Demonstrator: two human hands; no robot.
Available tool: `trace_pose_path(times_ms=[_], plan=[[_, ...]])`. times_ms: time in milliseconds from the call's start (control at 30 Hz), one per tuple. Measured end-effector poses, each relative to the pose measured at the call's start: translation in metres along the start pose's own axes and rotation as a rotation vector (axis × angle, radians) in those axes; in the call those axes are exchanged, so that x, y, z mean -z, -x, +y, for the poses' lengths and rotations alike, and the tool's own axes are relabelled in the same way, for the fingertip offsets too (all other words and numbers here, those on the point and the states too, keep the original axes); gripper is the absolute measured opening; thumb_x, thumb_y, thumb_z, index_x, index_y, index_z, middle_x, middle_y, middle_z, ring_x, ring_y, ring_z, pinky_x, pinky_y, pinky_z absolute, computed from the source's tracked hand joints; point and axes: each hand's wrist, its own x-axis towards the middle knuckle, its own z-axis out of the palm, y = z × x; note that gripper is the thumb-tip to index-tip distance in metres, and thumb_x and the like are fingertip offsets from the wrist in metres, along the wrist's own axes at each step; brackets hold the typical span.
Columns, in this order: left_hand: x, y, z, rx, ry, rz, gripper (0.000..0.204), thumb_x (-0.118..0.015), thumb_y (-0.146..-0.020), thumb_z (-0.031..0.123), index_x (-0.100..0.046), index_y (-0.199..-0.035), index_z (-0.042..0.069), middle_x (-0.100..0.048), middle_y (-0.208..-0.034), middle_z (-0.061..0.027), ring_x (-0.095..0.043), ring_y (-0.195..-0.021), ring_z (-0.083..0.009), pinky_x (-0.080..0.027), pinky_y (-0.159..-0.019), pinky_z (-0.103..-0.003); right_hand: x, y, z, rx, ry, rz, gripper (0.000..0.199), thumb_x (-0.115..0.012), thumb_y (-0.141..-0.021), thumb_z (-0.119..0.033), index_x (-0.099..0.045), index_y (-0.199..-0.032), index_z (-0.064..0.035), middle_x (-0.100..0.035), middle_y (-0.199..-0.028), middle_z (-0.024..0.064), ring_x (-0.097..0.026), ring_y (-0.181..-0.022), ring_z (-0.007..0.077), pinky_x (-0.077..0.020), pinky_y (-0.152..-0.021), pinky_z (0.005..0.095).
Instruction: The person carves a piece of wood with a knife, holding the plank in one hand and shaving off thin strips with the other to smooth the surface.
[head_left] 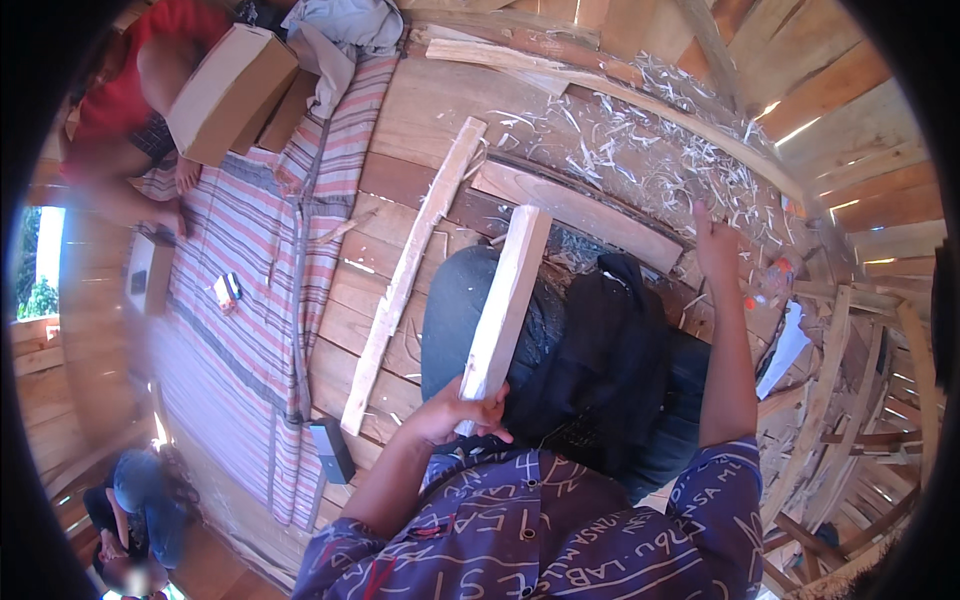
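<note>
On a plank floor [420, 130] strewn with wood shavings [640, 150], the left hand [455, 410] gripped a pale wooden slat [508, 300] angled up over the lap, while the right hand [715, 245] reached forward, its grip unclear.

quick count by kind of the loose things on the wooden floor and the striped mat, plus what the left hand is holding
wooden slats: 2, one gripped by the left hand, one lying on the floor
cardboard boxes: 1
black bags: 1
striped mats: 1
small dark blocks: 1
total: 6
The right hand is raised, and what it holds cannot be told.
</note>
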Motion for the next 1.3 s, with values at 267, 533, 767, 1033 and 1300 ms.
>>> trace_pose_path(times_ms=[267, 533, 767, 1033, 1300], plan=[[-0.005, -0.002, 0.006, 0.040, 0.107, 0.042, 0.023, -0.066, -0.083, 0.018, -0.050, -0.095, 0.005, -0.048, -0.065, -0.0022, -0.050, -0.054, -0.0125, -0.058, -0.076, -0.047, -0.027, 0.122, -0.057, 0.316, -0.381, -0.181, 0.056, -0.063, -0.088, -0.050, -0.057, -0.062, 0.0003, -0.054, -0.055, 0.0189, -0.060, -0.055, 0.0327, -0.0446, -0.054, 0.0396], [0.001, -0.004, 0.012, 0.102, 0.079, -0.027, 0.022, -0.060, -0.075, 0.006, -0.049, -0.094, 0.004, -0.049, -0.067, -0.0035, -0.050, -0.054, -0.0133, -0.058, -0.074, -0.045, -0.041, 0.130, -0.114, 0.955, -0.057, -0.239, 0.055, -0.067, -0.080, -0.056, -0.054, -0.059, -0.0071, -0.056, -0.053, 0.0090, -0.059, -0.050, 0.0309, -0.0459, -0.049, 0.0413], [-0.011, -0.007, 0.016, 0.070, 0.060, 0.030, 0.026, -0.060, -0.073, 0.003, -0.049, -0.097, 0.004, -0.049, -0.068, -0.0047, -0.050, -0.054, -0.0143, -0.058, -0.076, -0.047, -0.053, 0.072, -0.112, 0.974, 0.093, -0.009, 0.063, -0.064, -0.075, -0.067, -0.057, -0.058, -0.0072, -0.058, -0.054, 0.0103, -0.062, -0.053, 0.0303, -0.0482, -0.049, 0.0406], [-0.005, -0.013, 0.016, 0.047, 0.237, -0.027, 0.033, -0.056, -0.072, 0.003, -0.046, -0.103, 0.001, -0.050, -0.071, -0.0069, -0.050, -0.055, -0.0143, -0.058, -0.079, -0.052, -0.067, 0.049, -0.114, 0.837, 0.073, 0.055, 0.061, -0.065, -0.075, -0.066, -0.058, -0.062, -0.0071, -0.059, -0.057, 0.0122, -0.062, -0.058, 0.0338, -0.0483, -0.052, 0.0440], [-0.005, -0.013, 0.018, 0.036, 0.181, -0.042, 0.033, -0.056, -0.071, 0.003, -0.046, -0.103, 0.001, -0.050, -0.071, -0.0067, -0.050, -0.055, -0.0140, -0.058, -0.079, -0.052, -0.069, 0.044, -0.110, 0.832, 0.110, 0.103, 0.066, -0.059, -0.077, -0.070, -0.058, -0.064, -0.0060, -0.058, -0.057, 0.0136, -0.061, -0.058, 0.0358, -0.0475, -0.053, 0.0455]])
